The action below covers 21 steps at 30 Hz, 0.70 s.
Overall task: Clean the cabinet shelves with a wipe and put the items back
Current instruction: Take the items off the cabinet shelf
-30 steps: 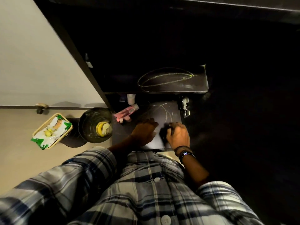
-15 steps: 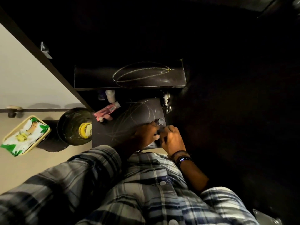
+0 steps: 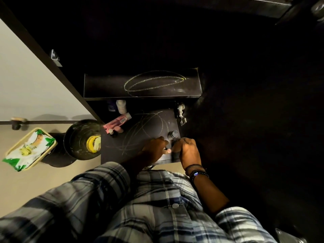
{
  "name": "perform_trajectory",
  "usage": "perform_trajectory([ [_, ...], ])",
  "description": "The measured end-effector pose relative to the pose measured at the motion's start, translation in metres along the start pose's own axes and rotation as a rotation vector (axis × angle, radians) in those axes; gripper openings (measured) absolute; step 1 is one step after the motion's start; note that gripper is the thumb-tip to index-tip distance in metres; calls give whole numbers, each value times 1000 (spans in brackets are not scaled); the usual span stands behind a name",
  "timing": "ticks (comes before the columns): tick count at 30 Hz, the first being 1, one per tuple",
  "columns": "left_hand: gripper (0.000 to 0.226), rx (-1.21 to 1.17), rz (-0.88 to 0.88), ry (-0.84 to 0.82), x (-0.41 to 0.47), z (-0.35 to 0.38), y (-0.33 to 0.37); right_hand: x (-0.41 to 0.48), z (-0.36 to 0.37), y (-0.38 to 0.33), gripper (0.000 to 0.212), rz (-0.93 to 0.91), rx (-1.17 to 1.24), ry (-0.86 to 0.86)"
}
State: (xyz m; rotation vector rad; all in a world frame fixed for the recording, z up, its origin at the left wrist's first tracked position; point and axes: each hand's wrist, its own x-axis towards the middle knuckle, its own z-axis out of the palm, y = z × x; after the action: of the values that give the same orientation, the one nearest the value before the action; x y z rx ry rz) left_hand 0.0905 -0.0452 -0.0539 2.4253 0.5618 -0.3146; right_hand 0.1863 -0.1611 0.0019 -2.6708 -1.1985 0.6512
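Both my hands sit at the front right corner of the lower shelf (image 3: pixel 140 137), which is dark and crossed with pale chalk-like loops. My right hand (image 3: pixel 188 150) is curled into a fist over something dark at the shelf's front edge; I take it for the wipe (image 3: pixel 175 156), though only a dim scrap shows below my knuckles. My left hand (image 3: pixel 155 149) lies beside it, fingers bent, touching the right; whether it pinches anything I cannot tell, since a small bright spot between the hands is too blurred to read. Just beyond my knuckles stands a small round jar (image 3: pixel 173 135), upright. At the shelf's back left lie a pink tube (image 3: pixel 117 122) and some little bottles, half lost in shadow. The upper shelf (image 3: pixel 105 88) bears a chalk oval. Left of the cabinet, a dark bin (image 3: pixel 78 137) and a pack of wipes (image 3: pixel 26 149) in a tray. The cabinet's right side is black.
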Motion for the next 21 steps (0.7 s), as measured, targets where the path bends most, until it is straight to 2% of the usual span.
perform_trajectory([
  [5, 15, -9, 23, -11, -1, 0, -4, -3, -4, 1, 41, 6, -59, -4],
  [8, 27, 0, 27, 2, -3, 2, -7, -4, -5, 1, 42, 8, -121, -19],
  [12, 20, 12, 18, -18, -5, -4, -7, -5, -11, 0, 39, -20, -199, -31],
  [21, 20, 13, -108, 3, -32, -21, -36, 5, -16, -29, 40, -116, -113, -51],
])
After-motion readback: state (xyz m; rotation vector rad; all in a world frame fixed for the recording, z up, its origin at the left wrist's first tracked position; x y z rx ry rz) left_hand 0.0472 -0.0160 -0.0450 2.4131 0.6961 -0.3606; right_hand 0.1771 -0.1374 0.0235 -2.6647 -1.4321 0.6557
